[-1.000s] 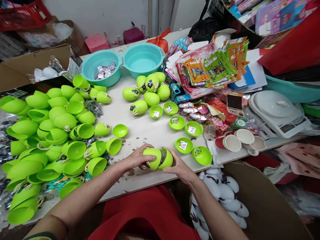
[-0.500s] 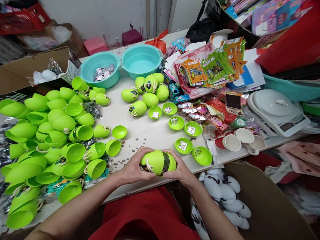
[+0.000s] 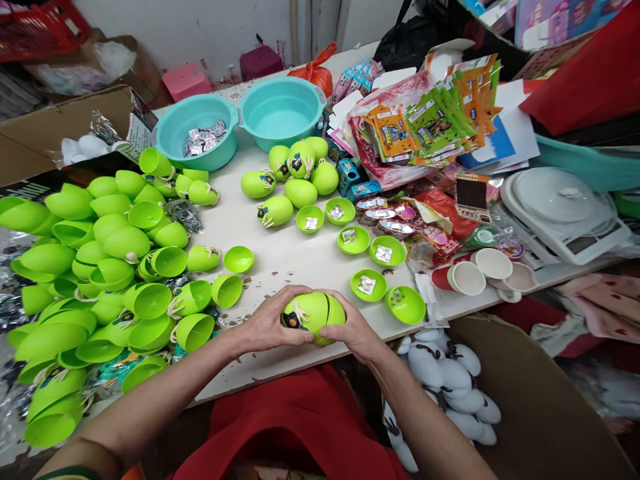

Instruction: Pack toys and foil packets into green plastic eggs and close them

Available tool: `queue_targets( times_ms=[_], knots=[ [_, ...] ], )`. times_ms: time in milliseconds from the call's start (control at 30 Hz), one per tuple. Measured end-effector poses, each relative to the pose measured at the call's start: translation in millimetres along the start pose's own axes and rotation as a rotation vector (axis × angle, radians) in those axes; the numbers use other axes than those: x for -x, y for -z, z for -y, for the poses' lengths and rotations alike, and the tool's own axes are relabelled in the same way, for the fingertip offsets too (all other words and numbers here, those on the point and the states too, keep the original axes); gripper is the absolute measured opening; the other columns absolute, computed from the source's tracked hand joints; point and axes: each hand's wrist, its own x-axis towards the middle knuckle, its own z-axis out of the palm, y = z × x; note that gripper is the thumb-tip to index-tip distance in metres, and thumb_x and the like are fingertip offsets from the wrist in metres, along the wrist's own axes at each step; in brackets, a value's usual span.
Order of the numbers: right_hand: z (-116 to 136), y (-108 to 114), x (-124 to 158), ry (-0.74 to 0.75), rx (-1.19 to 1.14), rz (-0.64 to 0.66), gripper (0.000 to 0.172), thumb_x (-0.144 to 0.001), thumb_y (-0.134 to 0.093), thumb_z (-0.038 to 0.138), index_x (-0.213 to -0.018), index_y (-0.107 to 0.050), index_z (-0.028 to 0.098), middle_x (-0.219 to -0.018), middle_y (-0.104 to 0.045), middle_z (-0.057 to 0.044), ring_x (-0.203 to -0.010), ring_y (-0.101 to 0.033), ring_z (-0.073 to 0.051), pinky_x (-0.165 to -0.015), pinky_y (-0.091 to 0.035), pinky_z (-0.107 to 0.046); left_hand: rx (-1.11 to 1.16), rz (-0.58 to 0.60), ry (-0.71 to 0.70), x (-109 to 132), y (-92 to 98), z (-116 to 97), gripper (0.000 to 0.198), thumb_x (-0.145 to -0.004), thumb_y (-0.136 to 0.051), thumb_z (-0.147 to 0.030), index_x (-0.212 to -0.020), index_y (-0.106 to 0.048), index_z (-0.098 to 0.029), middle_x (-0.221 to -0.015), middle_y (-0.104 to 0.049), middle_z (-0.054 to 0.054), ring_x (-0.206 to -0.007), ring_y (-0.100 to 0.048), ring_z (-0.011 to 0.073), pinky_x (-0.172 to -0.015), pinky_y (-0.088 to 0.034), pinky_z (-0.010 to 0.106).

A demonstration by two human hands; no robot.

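Note:
Between both hands, over the table's front edge, is a green plastic egg whose two halves meet with a thin slanted seam showing. My left hand is wrapped round the larger half, which bears a pale claw-like figure and a dark patch. My right hand grips the smaller half, thumb near the seam. Just beyond to the right lie several green half shells, such as one shell, most with a small silvery packet inside. Closed green eggs are grouped farther back.
A large heap of green shells covers the table's left. Two turquoise basins stand at the back, one holding silvery packets. Orange and green pouches, paper cups and a white scale are at right. White eggs fill a box below.
My hands have pressed the two egg halves together. The wide gap with dark contents showing has narrowed to a thin seam.

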Motion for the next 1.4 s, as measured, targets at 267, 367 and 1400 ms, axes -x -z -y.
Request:
queue_targets(
  times_ms=[267, 367, 1400],
  knots=[
    [15, 2, -1, -0.082, 0.089, 0.073, 0.07, -0.062, -0.086, 0.034, -0.123, -0.054, 0.02, -0.111, -0.065, -0.007, -0.096, -0.063, -0.025, -0.067, -0.058, -0.031, 0.113, -0.024, 0.0, -1, -2.9, 6, 0.063, -0.073, -0.075, -0.044, -0.129, -0.053, -0.026, -0.119, -0.058, 0.005, -0.105, -0.056, 0.0222, -0.092, -0.047, 0.033],
    [18, 2, -1, -0.146, 0.103, 0.102, 0.069, -0.064, -0.084, 0.036, -0.124, -0.052, 0.02, -0.109, -0.066, -0.007, -0.091, -0.066, -0.026, -0.058, -0.058, -0.03, 0.086, 0.0, -0.03, -2, 0.7, 7, 0.06, -0.074, -0.075, -0.045, -0.128, -0.055, -0.027, -0.121, -0.058, 0.005, -0.108, -0.055, 0.0229, -0.095, -0.045, 0.034],
    [11, 0, -11, -0.241, 0.09, 0.111, 0.059, -0.075, -0.076, 0.046, -0.125, -0.053, 0.024, -0.112, -0.067, -0.009, -0.082, -0.07, -0.025, -0.045, -0.058, -0.027, 0.247, 0.072, 0.176, -1, 10.4, 7, 0.06, -0.079, -0.069, -0.049, -0.13, -0.048, -0.026, -0.09, -0.055, -0.001, -0.074, -0.053, 0.0128, -0.062, -0.046, 0.023]
  ],
)
